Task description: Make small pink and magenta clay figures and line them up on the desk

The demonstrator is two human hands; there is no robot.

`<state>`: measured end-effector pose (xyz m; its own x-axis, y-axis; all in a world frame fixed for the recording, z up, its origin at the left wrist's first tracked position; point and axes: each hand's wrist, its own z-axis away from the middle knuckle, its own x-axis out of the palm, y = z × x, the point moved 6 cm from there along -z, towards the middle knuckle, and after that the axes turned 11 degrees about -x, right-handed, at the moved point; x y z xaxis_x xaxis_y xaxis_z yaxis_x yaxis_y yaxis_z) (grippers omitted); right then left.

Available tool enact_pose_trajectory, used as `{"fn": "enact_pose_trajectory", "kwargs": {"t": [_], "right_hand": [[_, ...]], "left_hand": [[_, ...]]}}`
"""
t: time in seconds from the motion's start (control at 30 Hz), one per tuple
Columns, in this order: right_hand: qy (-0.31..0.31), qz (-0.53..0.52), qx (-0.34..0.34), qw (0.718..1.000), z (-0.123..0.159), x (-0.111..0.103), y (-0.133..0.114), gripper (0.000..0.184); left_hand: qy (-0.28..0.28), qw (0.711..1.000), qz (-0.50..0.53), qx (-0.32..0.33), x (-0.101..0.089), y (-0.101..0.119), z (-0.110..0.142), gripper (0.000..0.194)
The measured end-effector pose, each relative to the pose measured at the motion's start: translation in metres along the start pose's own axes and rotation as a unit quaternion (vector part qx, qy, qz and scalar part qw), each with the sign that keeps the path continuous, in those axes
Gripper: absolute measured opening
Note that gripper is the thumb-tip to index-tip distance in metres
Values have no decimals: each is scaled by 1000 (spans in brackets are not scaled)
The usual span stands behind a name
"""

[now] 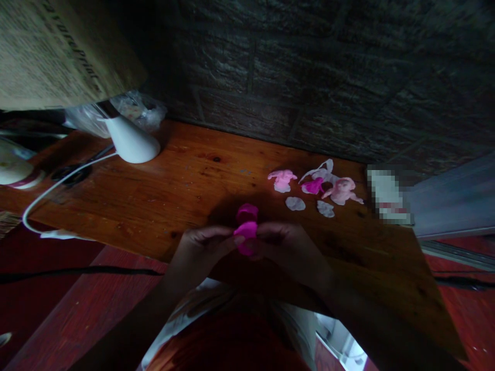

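My left hand (pixel 207 248) and my right hand (pixel 288 250) come together near the table's front edge, thumbs and fingers pinching a bright magenta petal-like piece (pixel 246 237) from both sides. It looks soft and thin; the frame does not show whether it is clay, cloth or paper. Just beyond my fingertips is a darker magenta piece (pixel 247 211); whether it joins the held one I cannot tell. To the right lie a pink crumpled piece (pixel 283 179), a magenta one (pixel 312 185) and a pale pink one (pixel 343 190). Near them are whitish flat scraps (pixel 295 204).
A lamp with a white base (pixel 135 139) and a printed paper shade (pixel 65 56) stands back left, its white cord (pixel 58 180) trailing over the wooden table (pixel 185 170). Clear plastic bags (pixel 137 111) lie behind it. A dark brick wall (pixel 290 77) backs the table. A blurred-out white item (pixel 386 193) sits at right.
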<state>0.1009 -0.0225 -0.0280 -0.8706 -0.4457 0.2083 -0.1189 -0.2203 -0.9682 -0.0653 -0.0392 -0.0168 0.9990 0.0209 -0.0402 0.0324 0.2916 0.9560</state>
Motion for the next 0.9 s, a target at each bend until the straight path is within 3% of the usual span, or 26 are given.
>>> {"fn": "enact_pose_trajectory", "kwargs": {"t": [0.17, 0.47, 0.73, 0.9], "right_hand": [[4, 18, -13, 1000, -1, -2, -3, 23], [-1, -46, 14, 999, -1, 3, 4, 29], [7, -29, -3, 1000, -2, 1, 0, 31], [5, -46, -9, 999, -1, 4, 1, 39]], "left_hand": [[24, 998, -48, 27, -1, 0, 1, 8], [33, 997, -45, 46, -2, -4, 3, 16], [-33, 999, -32, 23, 3, 1, -4, 15], [-25, 999, -23, 22, 1, -3, -4, 17]]}}
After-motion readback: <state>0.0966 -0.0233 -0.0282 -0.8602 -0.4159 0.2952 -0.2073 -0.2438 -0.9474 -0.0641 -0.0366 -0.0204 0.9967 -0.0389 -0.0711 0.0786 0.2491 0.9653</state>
